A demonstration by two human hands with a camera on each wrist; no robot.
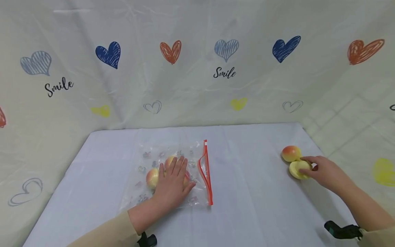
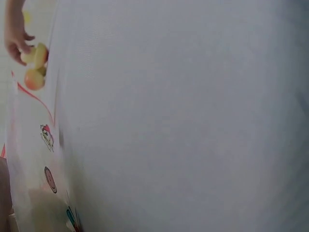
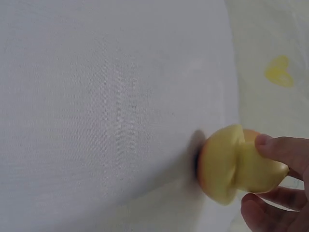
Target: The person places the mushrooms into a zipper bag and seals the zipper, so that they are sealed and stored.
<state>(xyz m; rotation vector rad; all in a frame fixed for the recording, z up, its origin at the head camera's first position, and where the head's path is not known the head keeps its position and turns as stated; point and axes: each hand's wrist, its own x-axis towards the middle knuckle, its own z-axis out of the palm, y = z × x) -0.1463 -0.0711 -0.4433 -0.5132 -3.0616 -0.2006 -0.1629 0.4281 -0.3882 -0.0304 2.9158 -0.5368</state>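
My left hand (image 1: pixel 172 181) rests flat with fingers spread on a clear zip bag (image 1: pixel 135 192). Red-and-yellow peach-like fruits (image 1: pixel 152 178) show inside it, partly covered by that hand. At the far right, my right hand (image 1: pixel 325 173) pinches a pale yellow peach-like fruit (image 3: pixel 260 169) between thumb and fingers. The held fruit overlaps another yellow fruit (image 3: pixel 217 164) with an orange edge in the right wrist view. Just behind them on the table sits a red-and-yellow fruit (image 1: pixel 291 153).
The bag's red zip edge (image 1: pixel 208 185) faces right, and its mouth bows apart a little. A white cloth covers the table (image 1: pixel 247 192). Behind it hangs a pale sheet (image 1: pixel 197 89) printed with hearts. A dark wrist device (image 1: pixel 342 230) is near the right sleeve.
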